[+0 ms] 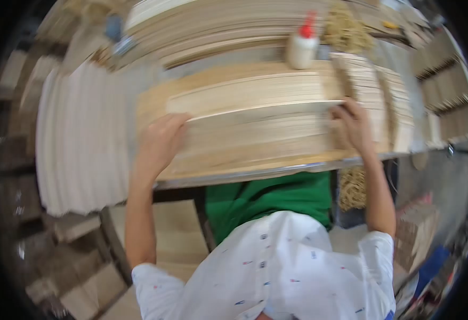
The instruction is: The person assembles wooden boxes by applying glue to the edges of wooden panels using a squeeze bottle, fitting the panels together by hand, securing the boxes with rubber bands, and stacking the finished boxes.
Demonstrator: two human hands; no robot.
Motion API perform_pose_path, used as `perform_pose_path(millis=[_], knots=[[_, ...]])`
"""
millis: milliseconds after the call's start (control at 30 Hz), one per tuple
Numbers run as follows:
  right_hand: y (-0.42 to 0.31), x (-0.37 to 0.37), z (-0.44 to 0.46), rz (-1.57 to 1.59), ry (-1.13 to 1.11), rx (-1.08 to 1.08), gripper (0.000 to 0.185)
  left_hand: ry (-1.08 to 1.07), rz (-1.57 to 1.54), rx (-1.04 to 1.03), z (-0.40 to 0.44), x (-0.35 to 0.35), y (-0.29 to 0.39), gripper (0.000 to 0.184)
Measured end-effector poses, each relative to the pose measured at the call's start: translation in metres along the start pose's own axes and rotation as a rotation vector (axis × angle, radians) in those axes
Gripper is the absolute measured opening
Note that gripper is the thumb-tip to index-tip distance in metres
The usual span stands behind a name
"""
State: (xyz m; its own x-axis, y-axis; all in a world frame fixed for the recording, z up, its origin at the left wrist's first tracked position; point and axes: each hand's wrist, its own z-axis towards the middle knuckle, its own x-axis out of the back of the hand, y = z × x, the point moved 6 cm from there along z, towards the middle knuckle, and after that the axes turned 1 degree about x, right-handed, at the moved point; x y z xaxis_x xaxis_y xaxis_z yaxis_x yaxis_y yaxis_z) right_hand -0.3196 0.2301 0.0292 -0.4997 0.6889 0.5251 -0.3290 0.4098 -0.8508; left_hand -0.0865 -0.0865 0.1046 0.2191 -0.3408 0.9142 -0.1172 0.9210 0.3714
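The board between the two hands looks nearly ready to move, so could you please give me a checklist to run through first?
1. Left hand at the left end of the board: ok.
2. Right hand at its right end: ok.
3. Bottle upright and apart from the board: ok.
4. Rubber bands clear of both hands: ok.
5. Board's face clean: cannot tell, blurred.

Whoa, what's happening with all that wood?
Someone in a white shirt holds a thin board by its ends, left hand on one and right hand on the other. It's too blurry to tell whether the board touches the table. A bottle stands beyond it, and wood stacks sit on both sides.
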Motion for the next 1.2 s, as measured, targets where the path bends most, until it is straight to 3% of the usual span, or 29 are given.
perform_pose_path(millis=[100, 167, 200, 233, 300, 367, 433, 500, 567, 700, 767, 800, 1033, 1200], knots=[[0.003, 0.001, -0.002, -0.020, -0.003, -0.026, 0.018, 0.040, -0.065, -0.089, 0.022, -0.012, 0.039, 0.018], [-0.020, 0.012, -0.010, 0.058, 0.126, 0.096, 0.026, -0.041, -0.040, -0.044, 0.032, -0.022, 0.053, 0.018], [-0.018, 0.026, -0.018, 0.100, 0.206, 0.057, 0.039, -0.037, -0.062, -0.073, 0.033, -0.027, 0.056, 0.018], [-0.014, 0.037, -0.026, 0.083, 0.224, 0.053, 0.039, 0.024, -0.071, -0.095, 0.033, -0.029, 0.056, 0.017], [-0.004, 0.083, -0.057, -0.195, 0.670, 0.039, 0.048, 0.086, -0.084, -0.126, 0.032, -0.029, 0.055, 0.017], [0.012, 0.091, -0.073, -0.291, 0.678, -0.044, 0.057, 0.081, -0.068, -0.105, 0.031, -0.030, 0.052, 0.016], [0.033, 0.078, -0.080, -0.442, 0.484, -0.251, 0.064, 0.093, -0.075, -0.121, 0.029, -0.032, 0.050, 0.015], [0.038, 0.072, -0.087, -0.581, 0.516, -0.206, 0.068, 0.098, -0.076, -0.135, 0.030, -0.033, 0.051, 0.015], [0.034, 0.073, -0.089, -0.392, 0.586, -0.263, 0.068, 0.077, -0.095, -0.105, 0.027, -0.032, 0.052, 0.014], [0.032, 0.077, -0.101, -0.428, 0.677, -0.206, 0.059, 0.126, -0.081, -0.119, 0.025, -0.030, 0.051, 0.014], [0.029, 0.071, -0.105, 0.202, 0.508, -0.370, 0.044, 0.091, -0.090, -0.107, 0.024, -0.032, 0.051, 0.016], [0.013, 0.066, -0.104, 0.135, 0.510, -0.267, 0.035, 0.089, -0.090, -0.103, 0.024, -0.032, 0.051, 0.016], [-0.028, 0.027, -0.081, -0.225, 0.365, -0.046, 0.035, 0.111, -0.081, -0.129, 0.023, -0.033, 0.051, 0.016], [-0.041, 0.019, -0.078, -0.302, 0.363, 0.054, 0.036, 0.102, -0.091, -0.130, 0.022, -0.034, 0.051, 0.017]])
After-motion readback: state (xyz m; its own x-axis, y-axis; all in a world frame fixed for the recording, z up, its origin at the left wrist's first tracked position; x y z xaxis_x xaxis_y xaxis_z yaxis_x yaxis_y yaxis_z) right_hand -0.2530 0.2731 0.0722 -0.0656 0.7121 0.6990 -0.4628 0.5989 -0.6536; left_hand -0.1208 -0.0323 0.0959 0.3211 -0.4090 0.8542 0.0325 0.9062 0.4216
